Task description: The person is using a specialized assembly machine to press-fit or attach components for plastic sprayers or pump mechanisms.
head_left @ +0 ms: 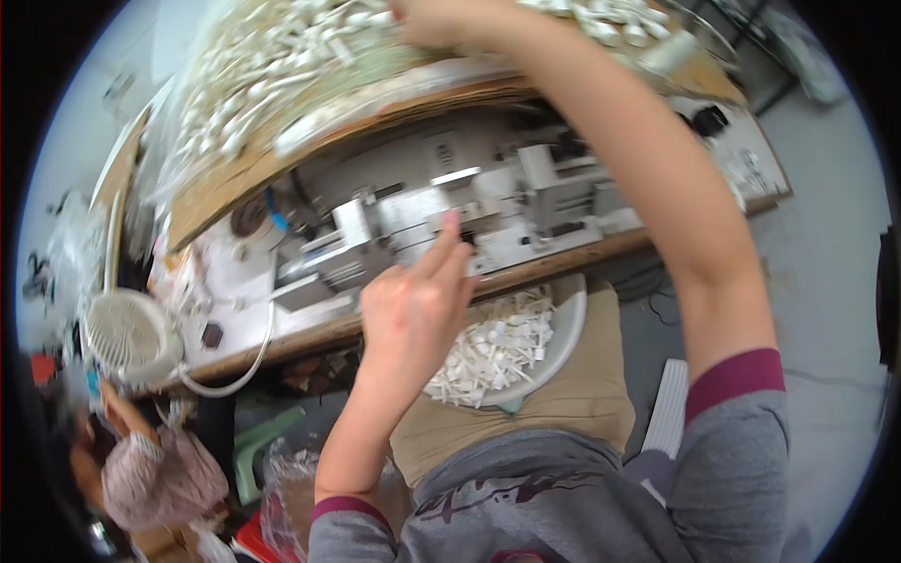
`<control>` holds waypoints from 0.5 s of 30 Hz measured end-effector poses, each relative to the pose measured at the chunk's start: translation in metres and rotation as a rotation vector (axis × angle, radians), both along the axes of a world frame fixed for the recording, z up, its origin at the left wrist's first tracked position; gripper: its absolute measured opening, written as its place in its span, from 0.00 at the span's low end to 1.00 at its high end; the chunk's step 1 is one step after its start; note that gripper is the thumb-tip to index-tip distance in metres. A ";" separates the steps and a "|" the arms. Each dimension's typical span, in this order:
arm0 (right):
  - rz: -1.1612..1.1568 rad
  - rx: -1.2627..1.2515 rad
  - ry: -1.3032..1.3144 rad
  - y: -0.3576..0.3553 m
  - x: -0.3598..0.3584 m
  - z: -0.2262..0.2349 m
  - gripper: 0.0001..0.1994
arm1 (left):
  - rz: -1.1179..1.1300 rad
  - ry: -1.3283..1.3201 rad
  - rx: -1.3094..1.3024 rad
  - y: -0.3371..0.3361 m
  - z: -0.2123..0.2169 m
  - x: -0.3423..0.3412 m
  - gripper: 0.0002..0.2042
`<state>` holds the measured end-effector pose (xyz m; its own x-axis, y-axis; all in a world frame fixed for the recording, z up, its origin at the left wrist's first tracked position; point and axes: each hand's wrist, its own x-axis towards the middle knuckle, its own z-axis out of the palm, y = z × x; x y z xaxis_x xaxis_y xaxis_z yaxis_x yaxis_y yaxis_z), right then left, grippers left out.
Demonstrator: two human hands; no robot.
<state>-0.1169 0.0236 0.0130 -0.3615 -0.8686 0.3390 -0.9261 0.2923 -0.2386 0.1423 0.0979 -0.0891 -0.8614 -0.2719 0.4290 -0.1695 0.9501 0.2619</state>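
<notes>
My left hand is over the front of a metal clamping fixture on the bench. Its index finger is stretched out, with the tip on the block in the middle of the fixture. The other fingers are partly bent, and nothing shows in them. Across the bench, my right hand reaches to the heap of small white plastic parts. The picture's upper edge and blur hide most of its fingers, so I cannot make out what they hold. Below the fixture, a white basin in my lap holds many similar white parts.
A cardboard-edged shelf carries the heap above the fixture. A small white fan is clipped at the bench's left end, its cable looping in front. Another person sits at the lower left. A green stool stands nearby.
</notes>
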 end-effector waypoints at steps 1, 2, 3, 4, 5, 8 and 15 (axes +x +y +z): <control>-0.005 0.033 0.019 0.001 0.003 -0.004 0.10 | 0.002 0.012 0.005 0.000 0.001 0.000 0.13; 0.065 0.033 0.041 0.009 0.012 -0.012 0.10 | 0.003 0.036 0.019 -0.002 -0.004 0.001 0.13; 0.079 -0.080 0.111 0.014 0.011 -0.019 0.09 | -0.002 0.061 0.031 -0.002 -0.006 -0.001 0.12; 0.104 -0.190 0.179 0.020 0.011 -0.026 0.09 | -0.006 0.061 0.025 -0.002 -0.008 -0.002 0.12; 0.124 -0.359 0.118 0.039 0.019 -0.023 0.07 | -0.008 0.055 0.035 -0.002 -0.008 0.000 0.12; 0.156 -0.583 -0.212 0.137 0.035 0.007 0.08 | -0.052 0.040 0.100 0.002 -0.002 0.007 0.12; -0.470 -0.793 -0.608 0.367 -0.069 -0.071 0.14 | -0.291 -0.108 0.401 0.028 -0.010 0.049 0.20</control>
<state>-0.1858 0.3902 -0.0580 -0.8940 -0.2154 0.3928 -0.4274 0.1472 -0.8920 0.1912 0.1259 -0.0992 -0.9596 -0.1388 0.2448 0.0416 0.7904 0.6112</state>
